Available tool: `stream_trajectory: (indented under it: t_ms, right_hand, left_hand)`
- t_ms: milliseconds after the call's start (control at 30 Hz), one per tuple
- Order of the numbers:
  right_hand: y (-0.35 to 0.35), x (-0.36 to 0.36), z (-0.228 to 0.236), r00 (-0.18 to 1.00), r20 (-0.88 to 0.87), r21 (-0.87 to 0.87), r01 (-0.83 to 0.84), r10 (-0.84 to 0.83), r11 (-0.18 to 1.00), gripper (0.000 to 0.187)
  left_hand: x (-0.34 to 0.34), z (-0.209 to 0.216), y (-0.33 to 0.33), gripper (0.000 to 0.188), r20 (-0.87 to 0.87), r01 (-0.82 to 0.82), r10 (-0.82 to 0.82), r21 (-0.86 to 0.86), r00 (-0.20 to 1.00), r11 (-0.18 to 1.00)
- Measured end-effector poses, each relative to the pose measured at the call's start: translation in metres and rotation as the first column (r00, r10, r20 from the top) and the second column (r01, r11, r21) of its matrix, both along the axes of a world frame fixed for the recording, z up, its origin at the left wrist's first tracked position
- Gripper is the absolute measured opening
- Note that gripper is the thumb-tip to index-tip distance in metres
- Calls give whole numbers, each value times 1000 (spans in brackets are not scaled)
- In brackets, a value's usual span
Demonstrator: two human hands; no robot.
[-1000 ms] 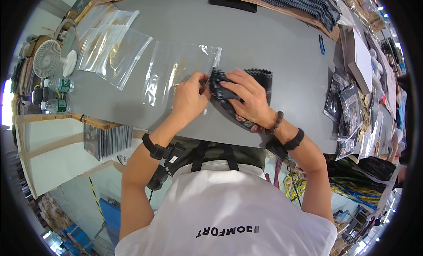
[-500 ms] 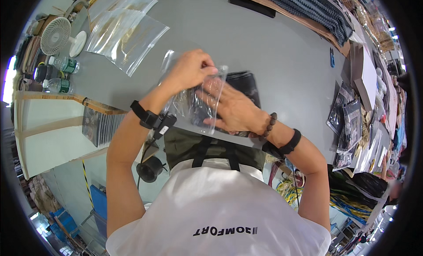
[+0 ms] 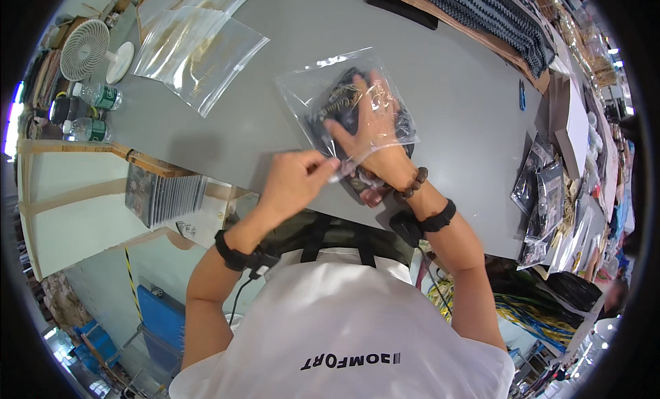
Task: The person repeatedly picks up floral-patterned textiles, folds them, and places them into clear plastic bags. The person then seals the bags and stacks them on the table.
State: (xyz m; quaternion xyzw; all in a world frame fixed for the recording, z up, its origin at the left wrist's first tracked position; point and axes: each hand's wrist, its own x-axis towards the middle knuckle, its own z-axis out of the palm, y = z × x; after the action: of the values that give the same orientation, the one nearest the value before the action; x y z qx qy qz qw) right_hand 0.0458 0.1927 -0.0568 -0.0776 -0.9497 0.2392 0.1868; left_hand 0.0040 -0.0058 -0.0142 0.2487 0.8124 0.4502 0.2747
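Observation:
A clear plastic bag [image 3: 299, 90] lies on the grey table in front of me, with a dark folded cloth piece bearing a light print [image 3: 340, 107] inside it. Through the bag's near opening reaches my right hand [image 3: 378, 127], its fingers spread flat over the dark piece under the clear film. At the near left corner of the opening, my left hand [image 3: 294, 180] pinches the bag's edge between thumb and fingers. More dark printed material [image 3: 371, 193] shows below my right wrist, close to the table's front edge; my hand and the bag partly cover it.
Several clear zip bags [image 3: 199, 55] are spread at the far left, beside a white fan [image 3: 86, 50] and water bottles [image 3: 89, 129]. A blue cutter [image 3: 522, 95] lies to the right, near bagged dark pieces [image 3: 548, 196]. Striped cloth [image 3: 481, 17] lies at the back right.
My right hand has moved forward and into the bag over the dark piece. The bag now lies farther forward, flatter, and my left hand has come down to its near corner.

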Motion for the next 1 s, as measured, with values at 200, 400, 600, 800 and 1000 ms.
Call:
stream_trajectory:
  t_ms: [200, 400, 600, 800, 1000]
  right_hand:
    - [7, 26, 11, 994, -9, 52, -108, 109, 993, 90]
    - [6, 14, -3, 993, 120, 168, -30, 9, 985, 94]
    - [1, -6, -13, 996, -12, 120, -84, 86, 989, 101]
    - [3, 29, 13, 960, 188, 187, -241, 206, 952, 101]
    - [4, 60, 25, 982, 142, 206, -152, 125, 967, 79]
  left_hand:
    - [30, -11, 3, 32, 209, -91, 90, -3, 974, 996]
    - [51, 5, 19, 25, 259, 146, -188, 170, 948, 975]
    - [-10, 6, 33, 23, -418, 131, 5, 295, 908, 946]
    - [-41, -10, 34, 43, -655, 160, -213, -140, 725, 977]
    - [-31, -13, 27, 48, -699, 163, -215, -142, 682, 976]
